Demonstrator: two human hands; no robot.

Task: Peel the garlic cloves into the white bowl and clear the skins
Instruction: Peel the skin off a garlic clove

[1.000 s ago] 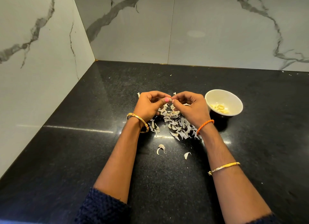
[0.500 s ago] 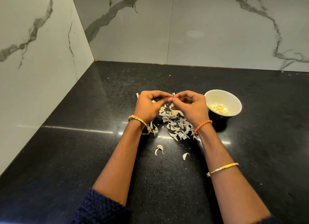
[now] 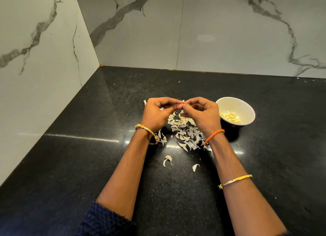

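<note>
Two hands, left hand (image 3: pixel 156 114) and right hand (image 3: pixel 202 115). One white bowl (image 3: pixel 244 106), far right, holding roughly six peeled cloves (image 3: pixel 230 117). Three bracelets. Two stray skins (image 3: pixel 167 160) near; the skin pile (image 3: pixel 183 131) is beyond counting.

Black speckled countertop (image 3: pixel 70 165), garlic skins (image 3: pixel 185 135) scattered mid-surface, white bowl (image 3: pixel 245 107) right
</note>
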